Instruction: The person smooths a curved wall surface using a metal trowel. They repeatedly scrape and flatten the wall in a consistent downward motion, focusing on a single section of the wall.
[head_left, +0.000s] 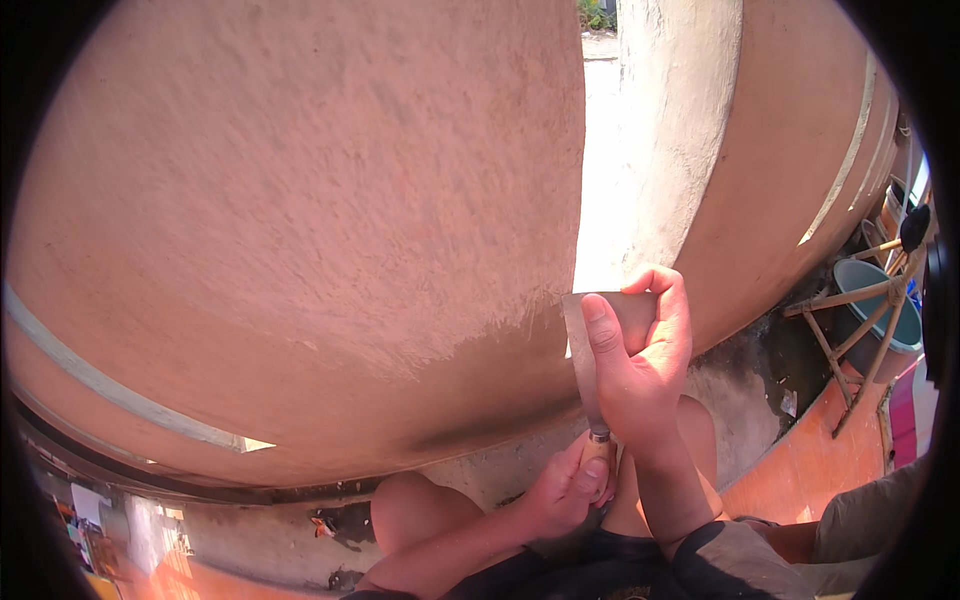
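A putty knife with a broad, flaring metal blade [630, 318] and a short wooden handle [596, 449] stands upright in front of me. My left hand [575, 488] is closed around the handle, low between my knees. Higher up, my right hand [648, 360] grips the blade, thumb flat on its face and the other fingers curled at its far side and edge. The top edge of the blade lies close to the corner of a pinkish plastered wall [330, 200]; whether it touches cannot be made out. A darker, smoother patch [510, 365] spreads along the wall's lower right part.
A bright gap separates the wall from a pale plastered edge [680, 130] and another wall section [790, 150]. At right are a teal bucket [870, 275] and a wooden frame [850, 345]. Another person's clothed limb [870, 520] shows at lower right, over orange flooring [800, 470].
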